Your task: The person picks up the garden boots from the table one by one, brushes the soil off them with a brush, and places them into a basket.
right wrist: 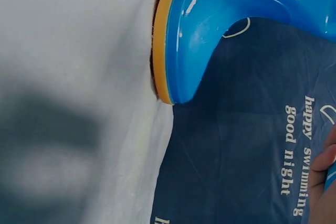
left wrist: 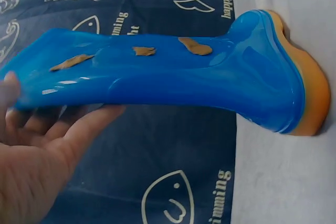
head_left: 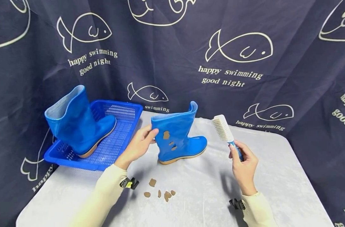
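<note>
A blue rain boot (head_left: 180,126) stands upright on the table, toe to the right, with several brown patches (head_left: 166,135) on its shaft. At the back of the shaft, near the top, my left hand (head_left: 137,143) grips it; the left wrist view has the thumb on one side and fingers (left wrist: 79,132) on the other. My right hand (head_left: 245,165) holds a brush by its blue handle (head_left: 236,152), raised to the right of the boot and apart from it. Its white head (head_left: 222,128) has pale bristles facing left. Only part of the right hand (right wrist: 321,174) enters the right wrist view.
To the left, a second blue rain boot (head_left: 78,126) leans in a blue plastic basket (head_left: 125,132). Several loose brown pieces (head_left: 152,182) lie on the pale table (head_left: 200,195) in front of the standing boot. A dark curtain (head_left: 183,50) with fish drawings hangs behind the table.
</note>
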The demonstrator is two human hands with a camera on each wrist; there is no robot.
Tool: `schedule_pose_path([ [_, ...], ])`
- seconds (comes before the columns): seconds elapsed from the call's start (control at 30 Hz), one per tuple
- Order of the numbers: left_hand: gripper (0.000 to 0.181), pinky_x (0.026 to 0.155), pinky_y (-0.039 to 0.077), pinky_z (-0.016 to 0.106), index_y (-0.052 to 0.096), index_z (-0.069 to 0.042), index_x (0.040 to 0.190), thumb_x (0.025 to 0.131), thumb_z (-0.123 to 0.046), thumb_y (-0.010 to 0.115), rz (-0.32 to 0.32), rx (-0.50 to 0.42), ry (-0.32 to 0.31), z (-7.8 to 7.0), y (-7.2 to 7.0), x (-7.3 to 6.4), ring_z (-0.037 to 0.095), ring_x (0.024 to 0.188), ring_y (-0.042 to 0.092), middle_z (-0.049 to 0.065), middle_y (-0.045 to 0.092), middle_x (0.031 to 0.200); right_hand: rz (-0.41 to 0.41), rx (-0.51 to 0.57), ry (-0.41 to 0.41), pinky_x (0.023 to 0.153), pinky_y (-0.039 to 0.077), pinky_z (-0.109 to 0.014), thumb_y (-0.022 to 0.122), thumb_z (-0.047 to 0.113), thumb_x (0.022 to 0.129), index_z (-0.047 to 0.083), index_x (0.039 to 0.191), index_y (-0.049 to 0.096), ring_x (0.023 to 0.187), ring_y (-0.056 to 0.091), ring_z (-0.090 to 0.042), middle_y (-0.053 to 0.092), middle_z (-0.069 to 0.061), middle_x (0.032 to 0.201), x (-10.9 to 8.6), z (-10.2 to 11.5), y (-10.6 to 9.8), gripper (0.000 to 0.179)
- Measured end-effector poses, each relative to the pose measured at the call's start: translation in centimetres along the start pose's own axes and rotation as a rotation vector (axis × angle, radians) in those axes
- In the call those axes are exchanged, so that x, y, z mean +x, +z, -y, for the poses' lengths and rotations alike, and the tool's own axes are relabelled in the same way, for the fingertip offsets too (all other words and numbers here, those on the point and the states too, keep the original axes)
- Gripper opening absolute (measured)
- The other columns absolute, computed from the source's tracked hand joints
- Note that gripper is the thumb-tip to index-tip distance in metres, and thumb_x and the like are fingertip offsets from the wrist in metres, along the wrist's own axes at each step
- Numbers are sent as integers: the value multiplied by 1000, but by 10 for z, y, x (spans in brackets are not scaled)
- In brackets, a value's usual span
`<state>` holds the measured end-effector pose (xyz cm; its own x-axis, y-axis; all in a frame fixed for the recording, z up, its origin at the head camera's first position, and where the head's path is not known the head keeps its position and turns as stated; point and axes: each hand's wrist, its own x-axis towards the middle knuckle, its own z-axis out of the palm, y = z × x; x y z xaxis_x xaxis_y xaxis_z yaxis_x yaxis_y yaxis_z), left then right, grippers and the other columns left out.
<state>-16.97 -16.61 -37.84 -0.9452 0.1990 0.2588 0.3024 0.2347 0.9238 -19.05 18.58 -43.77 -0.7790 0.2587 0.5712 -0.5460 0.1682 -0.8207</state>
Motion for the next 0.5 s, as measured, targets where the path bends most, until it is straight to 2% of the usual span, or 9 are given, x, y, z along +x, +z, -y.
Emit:
schedule_pose_path([
  [0.13, 42, 86, 56, 45, 51, -8, 132, 102, -35, 39, -63, -58, -11, -2, 0, 15, 32, 108, 64, 19, 61, 123, 7, 11, -51, 43, 36, -17, 63, -8, 84, -12, 101, 65, 52, 53, -11, 59, -4, 61, 3, 10, 5, 17],
  [0.3, 43, 85, 57, 42, 46, -14, 138, 102, -35, 39, -22, -131, 3, -13, 12, 33, 28, 107, 65, 18, 61, 124, 7, 20, -107, 42, 35, -19, 61, -12, 83, -16, 99, 63, 52, 52, -10, 58, -6, 60, 2, 29, 5, 16],
  [0.4, 40, 81, 58, 42, 45, -16, 139, 102, -31, 40, -35, -173, 7, -21, 20, 40, 22, 100, 67, 18, 63, 121, 25, 50, -149, 44, 36, -18, 60, -14, 83, -17, 98, 63, 54, 53, -11, 59, -6, 64, 2, 39, 6, 16],
  [0.5, 37, 76, 59, 42, 48, -14, 135, 102, -28, 41, -49, -224, -6, -28, 25, 44, 16, 89, 67, 22, 64, 112, 35, 83, -221, 48, 39, -15, 59, -18, 80, -18, 97, 63, 57, 54, -11, 61, -4, 69, 3, 46, 8, 17],
])
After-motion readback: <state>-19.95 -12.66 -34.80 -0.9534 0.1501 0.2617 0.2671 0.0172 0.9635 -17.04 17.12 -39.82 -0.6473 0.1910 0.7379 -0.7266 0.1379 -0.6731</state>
